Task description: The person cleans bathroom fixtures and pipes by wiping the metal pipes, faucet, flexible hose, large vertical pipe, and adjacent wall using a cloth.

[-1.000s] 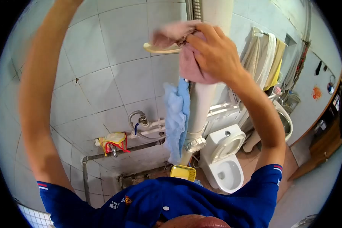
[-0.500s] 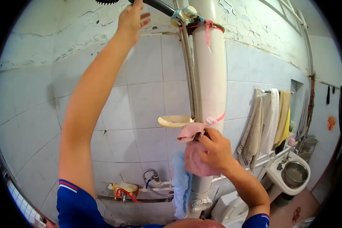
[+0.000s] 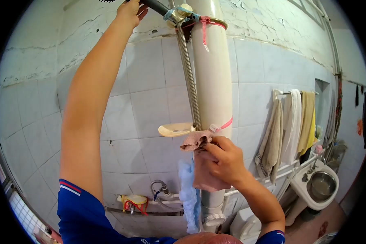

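At the top edge, my left hand (image 3: 129, 14) is raised and closed around the black handle (image 3: 156, 6) of a shower head (image 3: 107, 1), most of which lies outside the frame. The handle's other end meets a holder (image 3: 183, 11) tied with blue and red strips. My right hand (image 3: 223, 160) pinches a pink cloth (image 3: 209, 173), whose bunched top folds over beside the fingers and whose lower part hangs in front of the thick white pipe (image 3: 212, 77). Close by on the left are a cream soap dish (image 3: 175, 129) and a hanging blue scrunched cloth (image 3: 188, 191).
A metal shower hose (image 3: 190, 77) runs down along the pipe. Low on the tiled wall are a tap (image 3: 164, 189) and a yellow-and-red item (image 3: 134, 201). To the right are towels (image 3: 290, 126) on a rail, a washbasin (image 3: 299, 189) with a metal bowl (image 3: 322, 185), and a white toilet (image 3: 246, 225).
The view has shifted slightly, so the pipe, soap dish and cloth appear farther left. My left hand stays at the shower handle, and my right hand still grips the pink cloth.
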Demonstrator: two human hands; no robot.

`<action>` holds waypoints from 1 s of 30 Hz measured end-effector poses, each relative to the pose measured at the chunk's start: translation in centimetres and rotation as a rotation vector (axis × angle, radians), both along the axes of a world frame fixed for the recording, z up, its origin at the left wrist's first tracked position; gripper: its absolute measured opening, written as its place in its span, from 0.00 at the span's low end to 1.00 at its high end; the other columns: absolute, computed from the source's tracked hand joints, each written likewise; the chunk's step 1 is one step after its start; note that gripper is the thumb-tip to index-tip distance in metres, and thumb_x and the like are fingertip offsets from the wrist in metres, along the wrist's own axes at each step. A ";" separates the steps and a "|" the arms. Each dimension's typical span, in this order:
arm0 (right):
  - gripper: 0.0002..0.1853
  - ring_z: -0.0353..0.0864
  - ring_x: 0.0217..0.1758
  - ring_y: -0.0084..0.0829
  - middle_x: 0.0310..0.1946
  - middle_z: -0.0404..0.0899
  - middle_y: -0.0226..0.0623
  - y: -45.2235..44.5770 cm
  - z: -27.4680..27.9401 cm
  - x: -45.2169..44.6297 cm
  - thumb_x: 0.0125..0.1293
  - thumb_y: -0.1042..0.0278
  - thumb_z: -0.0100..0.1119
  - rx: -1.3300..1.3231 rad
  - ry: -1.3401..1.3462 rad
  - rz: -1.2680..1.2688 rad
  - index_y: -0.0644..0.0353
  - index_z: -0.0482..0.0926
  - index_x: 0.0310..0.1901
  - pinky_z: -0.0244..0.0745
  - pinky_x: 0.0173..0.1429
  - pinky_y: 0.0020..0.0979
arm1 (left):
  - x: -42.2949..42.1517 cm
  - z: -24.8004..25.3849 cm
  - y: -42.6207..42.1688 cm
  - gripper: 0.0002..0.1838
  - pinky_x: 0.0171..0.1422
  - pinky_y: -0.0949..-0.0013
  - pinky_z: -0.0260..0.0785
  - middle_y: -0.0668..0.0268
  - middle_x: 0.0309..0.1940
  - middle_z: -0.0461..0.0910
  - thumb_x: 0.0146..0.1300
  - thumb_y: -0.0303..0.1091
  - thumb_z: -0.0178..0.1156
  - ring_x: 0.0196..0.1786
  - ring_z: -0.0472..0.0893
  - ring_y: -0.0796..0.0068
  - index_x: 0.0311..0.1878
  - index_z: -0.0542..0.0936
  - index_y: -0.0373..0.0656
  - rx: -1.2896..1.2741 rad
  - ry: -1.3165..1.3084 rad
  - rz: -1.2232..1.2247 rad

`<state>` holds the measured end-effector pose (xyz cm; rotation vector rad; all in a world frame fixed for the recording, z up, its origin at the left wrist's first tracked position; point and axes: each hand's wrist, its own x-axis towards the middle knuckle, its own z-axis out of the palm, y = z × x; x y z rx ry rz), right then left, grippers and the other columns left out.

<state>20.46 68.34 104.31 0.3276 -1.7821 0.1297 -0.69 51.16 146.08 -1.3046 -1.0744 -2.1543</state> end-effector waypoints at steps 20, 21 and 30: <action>0.15 0.81 0.38 0.44 0.39 0.79 0.39 -1.1 -1.8 -2.9 0.46 0.74 0.64 -0.180 -0.085 0.182 0.56 0.82 0.40 0.78 0.40 0.38 | -0.6 -0.7 0.9 0.17 0.43 0.59 0.80 0.64 0.43 0.78 0.65 0.49 0.64 0.42 0.80 0.61 0.45 0.75 0.47 -0.062 0.090 -0.131; 0.15 0.81 0.38 0.43 0.39 0.79 0.39 -1.3 -1.8 -2.8 0.46 0.74 0.64 -0.196 -0.090 0.168 0.56 0.82 0.40 0.78 0.40 0.37 | -0.6 -0.7 0.9 0.18 0.45 0.58 0.79 0.64 0.43 0.78 0.65 0.50 0.64 0.42 0.80 0.60 0.45 0.75 0.47 -0.092 0.079 -0.100; 0.17 0.80 0.39 0.46 0.40 0.77 0.48 -2.7 -1.0 -0.5 0.47 0.79 0.61 -0.280 0.079 -0.036 0.64 0.81 0.43 0.76 0.42 0.35 | -1.7 -8.1 1.1 0.18 0.47 0.69 0.75 0.66 0.42 0.77 0.67 0.43 0.60 0.40 0.78 0.71 0.52 0.75 0.41 -0.224 0.041 -0.204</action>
